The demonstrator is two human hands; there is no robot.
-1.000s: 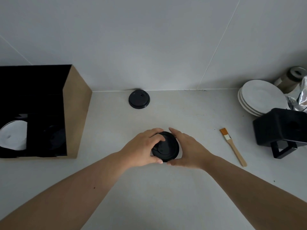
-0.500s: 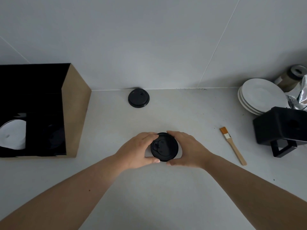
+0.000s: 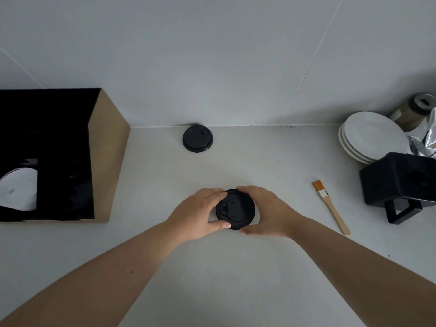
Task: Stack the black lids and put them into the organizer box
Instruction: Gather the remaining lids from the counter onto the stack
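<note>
A black round lid, or a stack of such lids, [image 3: 236, 208] rests on the pale counter in the middle of the view. My left hand [image 3: 195, 213] cups its left rim and my right hand [image 3: 269, 211] cups its right rim, thumbs at the near edge. How many lids are stacked there I cannot tell. A second black lid [image 3: 197, 138] lies alone by the back wall. The organizer box [image 3: 107, 161], brown outside and black inside, stands at the left with a white lid [image 3: 20, 188] and a dark lid [image 3: 77, 192] in its compartments.
A wooden brush with orange bristles [image 3: 331, 206] lies right of my hands. Further right stand a black block-shaped stand [image 3: 401, 182], a pile of white plates [image 3: 372, 135], a jar [image 3: 415, 110] and crumpled foil [image 3: 427, 140].
My left fingers have slid off the top of the lid to its rim, uncovering the lid's face. Both hands stay around it at the same spot.
</note>
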